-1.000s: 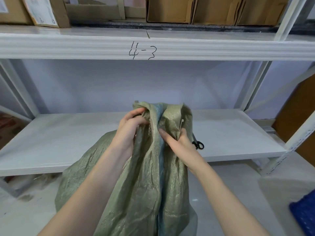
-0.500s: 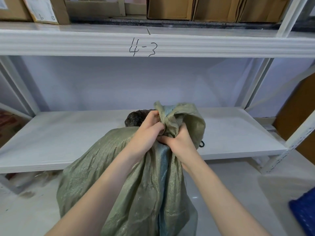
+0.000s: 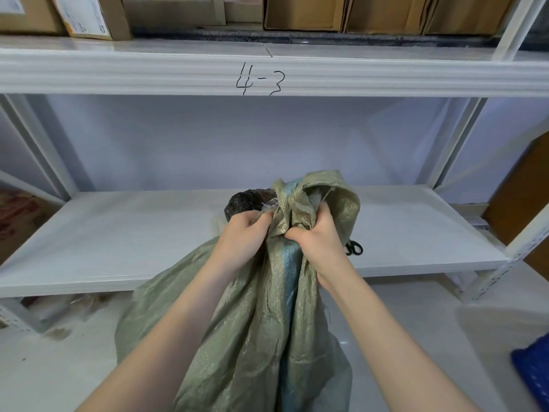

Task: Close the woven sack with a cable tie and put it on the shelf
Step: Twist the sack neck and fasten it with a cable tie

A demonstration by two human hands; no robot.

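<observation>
1. Plainly, you had both hands clamped on the neck of the sack (image 3: 252, 337): your left hand (image 3: 242, 234) gripped the near-left gather, your right hand (image 3: 319, 243) was fisted on the bunched mouth just beside it, and the two were almost touching.
2. The sack stood on the floor (image 3: 59, 367) in front of the lower shelf (image 3: 133, 233), with its gathered top raised level with the shelf board; it was not yet on it.
3. The mouth was not fully drawn in. Something dark (image 3: 246, 200) poked up behind your left knuckles, so I judged that a tie cinched there could trap it or leave a gap.
4. I could see no cable tie in either hand. Reaching for one would have meant freeing a hand, and the stiff weave could then spring open and undo the gather.
5. A small black looped object (image 3: 355, 249) lay on the shelf just past your right wrist; whether it was a tie or scissor handles I could not tell.
6. Lifting by the neck alone risked the fabric slipping through your grip, since the bulk hung low and slack.
7. The count: one sack, two hands, one black looped object, two shelf levels in view, and several cartons (image 3: 303, 13) on the upper one, partly cropped, so I gave no exact number.
</observation>
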